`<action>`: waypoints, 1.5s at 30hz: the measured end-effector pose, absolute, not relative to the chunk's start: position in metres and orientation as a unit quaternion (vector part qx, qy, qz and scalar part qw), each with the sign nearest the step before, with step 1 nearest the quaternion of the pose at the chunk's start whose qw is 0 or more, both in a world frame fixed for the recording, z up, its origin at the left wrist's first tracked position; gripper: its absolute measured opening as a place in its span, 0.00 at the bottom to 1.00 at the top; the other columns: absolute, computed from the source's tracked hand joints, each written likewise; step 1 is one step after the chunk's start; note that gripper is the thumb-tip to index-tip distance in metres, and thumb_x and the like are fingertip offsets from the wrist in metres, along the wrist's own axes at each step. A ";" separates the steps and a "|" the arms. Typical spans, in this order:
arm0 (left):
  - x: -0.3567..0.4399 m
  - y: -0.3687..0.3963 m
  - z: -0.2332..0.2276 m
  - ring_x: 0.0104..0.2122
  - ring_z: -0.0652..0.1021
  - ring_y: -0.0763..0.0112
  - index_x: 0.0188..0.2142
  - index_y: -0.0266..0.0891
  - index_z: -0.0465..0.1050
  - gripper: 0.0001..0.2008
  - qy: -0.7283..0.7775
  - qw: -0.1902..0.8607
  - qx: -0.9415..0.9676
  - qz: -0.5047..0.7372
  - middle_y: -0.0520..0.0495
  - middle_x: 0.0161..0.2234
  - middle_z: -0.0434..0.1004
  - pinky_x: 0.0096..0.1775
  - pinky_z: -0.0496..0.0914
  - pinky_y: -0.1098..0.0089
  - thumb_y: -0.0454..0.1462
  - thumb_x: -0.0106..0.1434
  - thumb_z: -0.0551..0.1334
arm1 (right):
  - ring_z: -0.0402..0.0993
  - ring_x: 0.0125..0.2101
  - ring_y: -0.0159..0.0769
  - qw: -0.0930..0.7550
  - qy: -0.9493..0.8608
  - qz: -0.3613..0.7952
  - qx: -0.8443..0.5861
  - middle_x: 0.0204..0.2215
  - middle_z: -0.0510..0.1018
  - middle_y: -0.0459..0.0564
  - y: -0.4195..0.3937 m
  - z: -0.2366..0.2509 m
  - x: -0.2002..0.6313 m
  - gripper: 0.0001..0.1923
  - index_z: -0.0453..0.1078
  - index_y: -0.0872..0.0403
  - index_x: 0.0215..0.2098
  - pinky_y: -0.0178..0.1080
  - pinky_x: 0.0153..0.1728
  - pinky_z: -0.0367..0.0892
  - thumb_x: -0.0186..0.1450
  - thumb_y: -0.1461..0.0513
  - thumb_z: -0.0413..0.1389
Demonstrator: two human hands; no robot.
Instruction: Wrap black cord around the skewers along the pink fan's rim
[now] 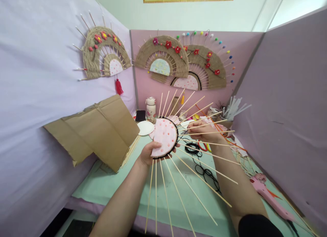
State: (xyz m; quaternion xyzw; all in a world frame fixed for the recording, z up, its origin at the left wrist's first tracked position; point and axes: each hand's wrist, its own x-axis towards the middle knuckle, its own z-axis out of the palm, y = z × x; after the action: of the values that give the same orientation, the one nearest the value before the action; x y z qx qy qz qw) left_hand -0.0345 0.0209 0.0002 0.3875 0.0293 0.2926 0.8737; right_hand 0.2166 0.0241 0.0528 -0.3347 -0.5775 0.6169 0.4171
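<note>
While our left hand (150, 153) grips the pink disc (165, 136) and our right hand (201, 131) pinches one skewer (212, 122), we risk snapping it.

Folded cardboard (99, 128) leans left of the fan frame (165, 136), glue gun (268, 194) lies right, cord (201, 165) beneath.

Bright, even daylight enters from about one o'clock; shadows are soft and faint. Focus is sharp centrally, while wide-angle distortion bends the edges at three and nine o'clock.
</note>
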 end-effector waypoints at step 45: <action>-0.027 0.020 -0.002 0.45 0.74 0.56 0.58 0.35 0.56 0.36 0.049 0.852 0.339 0.396 0.36 0.49 0.70 0.40 0.69 0.62 0.27 0.45 0.54 | 0.37 0.14 0.21 0.631 -0.519 0.462 -0.345 0.18 0.61 0.40 -0.017 0.092 0.265 0.12 0.66 0.50 0.30 0.28 0.13 0.36 0.50 0.56 0.61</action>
State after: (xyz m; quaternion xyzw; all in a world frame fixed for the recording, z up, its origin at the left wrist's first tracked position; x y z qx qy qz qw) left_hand -0.0265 0.0195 -0.0019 0.3393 0.0488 0.3963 0.8517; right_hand 0.2647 -0.0170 0.0918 -0.3454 -0.5192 0.4616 0.6309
